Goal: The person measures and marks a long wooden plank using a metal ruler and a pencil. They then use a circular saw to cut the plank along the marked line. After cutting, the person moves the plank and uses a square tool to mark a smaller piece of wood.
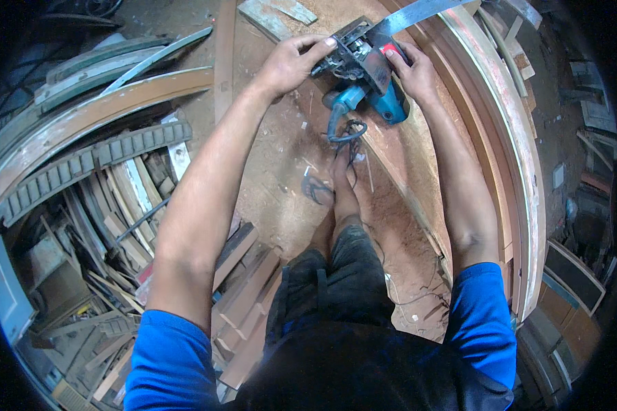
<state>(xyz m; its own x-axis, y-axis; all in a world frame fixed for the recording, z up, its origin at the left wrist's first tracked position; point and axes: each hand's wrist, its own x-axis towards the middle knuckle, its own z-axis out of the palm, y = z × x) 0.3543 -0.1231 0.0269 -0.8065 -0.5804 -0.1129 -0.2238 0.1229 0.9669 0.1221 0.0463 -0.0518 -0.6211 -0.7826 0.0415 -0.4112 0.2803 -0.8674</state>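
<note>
A corded teal power tool (389, 104) with a dark metal base is held between my two hands, far out in front of me. My left hand (293, 65) grips the left end of its dark base, the thumb lying on top. On the other side, my right hand (413, 70) is closed around the tool near a red patch. The tool's dark cord (347, 131) hangs in a loop beneath it. A pale bluish flat strip (418, 14) passes just behind the tool; whether it touches the tool I cannot tell.
Long curved wooden pieces (521, 171) sweep down the right side. Curved boards (151, 83) and a heap of wood offcuts (116, 205) lie at the left. More cut planks (250, 294) rest beside my legs. Sawdust covers the floor (274, 185), where the cord trails near my feet.
</note>
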